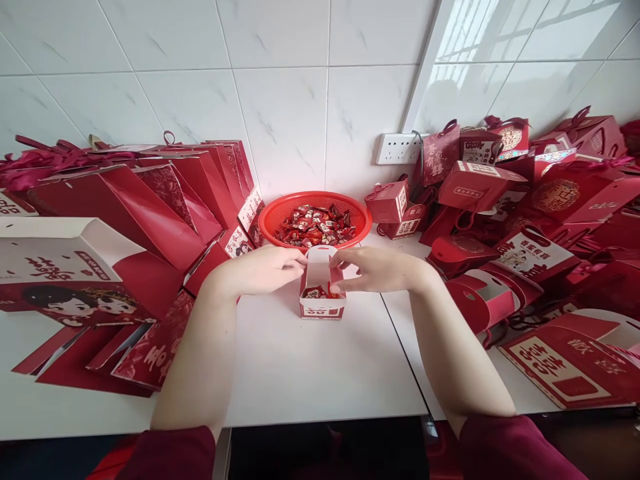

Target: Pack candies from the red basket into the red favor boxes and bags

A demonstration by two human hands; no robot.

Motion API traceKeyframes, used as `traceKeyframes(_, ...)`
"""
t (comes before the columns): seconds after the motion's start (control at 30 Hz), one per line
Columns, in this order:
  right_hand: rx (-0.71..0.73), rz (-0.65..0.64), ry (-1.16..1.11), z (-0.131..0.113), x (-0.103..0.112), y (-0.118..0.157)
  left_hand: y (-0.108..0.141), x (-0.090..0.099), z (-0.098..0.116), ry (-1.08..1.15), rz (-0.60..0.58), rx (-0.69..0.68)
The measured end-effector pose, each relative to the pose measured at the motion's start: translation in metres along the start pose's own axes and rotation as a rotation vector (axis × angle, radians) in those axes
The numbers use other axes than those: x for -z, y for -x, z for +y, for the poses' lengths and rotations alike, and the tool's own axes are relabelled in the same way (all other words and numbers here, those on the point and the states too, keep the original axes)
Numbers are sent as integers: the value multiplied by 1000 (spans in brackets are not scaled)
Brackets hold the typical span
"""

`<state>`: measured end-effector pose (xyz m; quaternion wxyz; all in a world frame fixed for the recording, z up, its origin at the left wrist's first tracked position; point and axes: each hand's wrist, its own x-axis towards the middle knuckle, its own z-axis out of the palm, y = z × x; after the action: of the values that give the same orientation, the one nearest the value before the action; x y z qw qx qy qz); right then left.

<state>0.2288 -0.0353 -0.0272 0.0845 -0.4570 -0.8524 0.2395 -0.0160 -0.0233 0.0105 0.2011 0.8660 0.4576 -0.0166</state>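
Observation:
A small open red and white candy box (323, 313) stands upright on the white tabletop in front of me, with wrapped candies (314, 293) inside. My left hand (265, 268) has its fingers pinched at the box's upper left edge. On the other side, my right hand (367, 267) holds the right edge between thumb and bent fingers. The raised pale back flap (321, 253) shows between both hands. Just behind the box sits a red plastic basket (267, 227) full of wrapped candies (320, 225).
Flat red cartons and bags (170, 200) are stacked on the left, one large printed box (55, 267) leaning toward me. Finished red gift boxes (540, 193) pile up on the right. A power strip (399, 149) is on the tiled wall. The table's front edge (325, 421) is near me.

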Motion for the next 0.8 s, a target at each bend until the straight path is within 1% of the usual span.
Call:
traceKeyframes(0.1, 27, -117, -16, 3, -1, -1, -10, -6, -1, -19, -81, -61)
traceKeyframes(0.17, 35, -140, -7, 4, -2, -2, -18, -10, -5, -21, -143, -50)
traceKeyframes(0.23, 35, -132, 9, 3, -5, -4, -24, -12, -8, -19, -182, -36)
traceKeyframes(0.47, -20, -98, 32, -7, -10, -7, -33, -14, -16, -13, -165, -49)
traceKeyframes(0.63, 124, -163, -40, -9, -10, -10, -39, -19, -21, 54, -176, -40)
traceKeyframes(0.7, 132, -135, -49, -9, -12, -13, -40, -18, -20, 69, -165, -25)
traceKeyframes(0.73, 104, -92, -33, -9, -13, -16, -40, -17, -20, 69, -154, -11)
traceKeyframes(0.8, -18, 13, 45, -7, -18, -21, -39, -15, -19, 78, -136, 4)
